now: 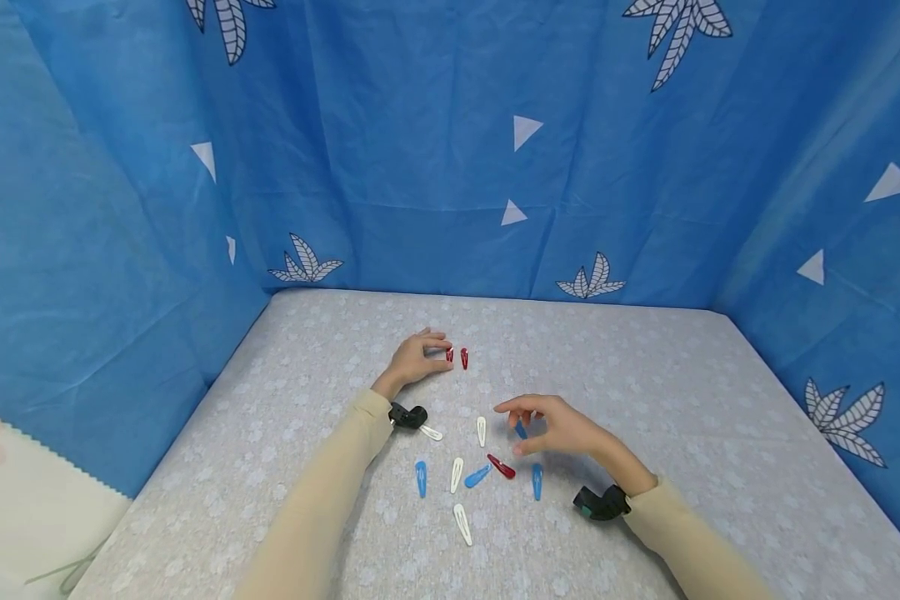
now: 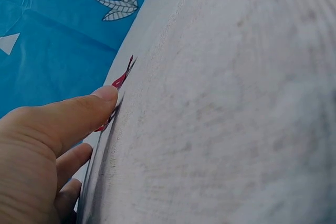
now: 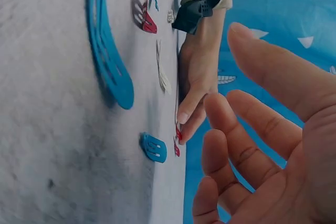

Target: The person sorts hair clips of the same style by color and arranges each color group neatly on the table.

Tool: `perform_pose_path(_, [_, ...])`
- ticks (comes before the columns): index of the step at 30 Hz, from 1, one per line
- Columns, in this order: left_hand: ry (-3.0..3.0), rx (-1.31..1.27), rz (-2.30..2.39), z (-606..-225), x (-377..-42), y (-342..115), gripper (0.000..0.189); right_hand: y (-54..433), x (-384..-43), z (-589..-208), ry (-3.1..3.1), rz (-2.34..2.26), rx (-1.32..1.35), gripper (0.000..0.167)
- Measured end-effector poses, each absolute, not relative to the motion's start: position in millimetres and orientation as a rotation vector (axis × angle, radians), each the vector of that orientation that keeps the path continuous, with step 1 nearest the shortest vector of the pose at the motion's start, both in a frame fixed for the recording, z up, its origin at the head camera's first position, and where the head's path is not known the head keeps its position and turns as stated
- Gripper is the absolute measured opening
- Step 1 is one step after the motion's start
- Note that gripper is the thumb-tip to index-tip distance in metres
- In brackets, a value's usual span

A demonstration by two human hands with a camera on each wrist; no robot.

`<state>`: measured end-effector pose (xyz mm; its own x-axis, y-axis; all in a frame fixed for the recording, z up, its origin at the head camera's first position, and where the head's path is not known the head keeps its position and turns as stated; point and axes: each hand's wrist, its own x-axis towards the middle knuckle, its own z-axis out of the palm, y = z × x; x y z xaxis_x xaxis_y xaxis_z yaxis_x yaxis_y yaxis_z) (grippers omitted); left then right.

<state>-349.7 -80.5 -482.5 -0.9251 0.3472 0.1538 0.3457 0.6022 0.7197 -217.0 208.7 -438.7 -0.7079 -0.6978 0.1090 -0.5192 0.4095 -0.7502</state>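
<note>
My left hand (image 1: 417, 357) is at the back of the table, its thumb and index finger pinching a red snap hair clip (image 1: 450, 356). Just right of it lies a second red hair clip (image 1: 464, 358). In the left wrist view the thumb partly hides the pinched clip. My right hand (image 1: 558, 423) hovers with relaxed, spread fingers over a blue hair clip (image 1: 521, 430), which lies on the table in the right wrist view. Nothing is in the right hand. Close below it are a third red hair clip (image 1: 501, 467) and another blue clip (image 1: 537, 482).
Several white clips (image 1: 457, 475) and more blue clips (image 1: 421, 479) are scattered in the middle of the pale patterned tabletop (image 1: 645, 375). One white clip (image 1: 431, 432) lies beside the left wrist camera. Blue curtains (image 1: 450, 167) enclose the back and sides.
</note>
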Motion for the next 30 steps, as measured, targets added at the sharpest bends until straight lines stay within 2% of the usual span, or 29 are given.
perform_pose_path(8, [2.808, 0.589, 1.230, -481.1, -346.2, -79.5, 0.046, 206.4, -212.5, -451.3, 2.310, -1.178, -1.176, 0.056])
perform_pose_path(18, [2.822, 0.609, 1.219, -478.6, -345.1, -80.4, 0.045, 201.9, -210.8, -452.8, 2.263, -1.141, -1.107, 0.056])
perform_pose_path(30, [2.808, 0.587, 1.254, -480.6, -346.7, -80.1, 0.046, 199.6, -208.5, -453.6, 2.250, -1.102, -1.149, 0.055])
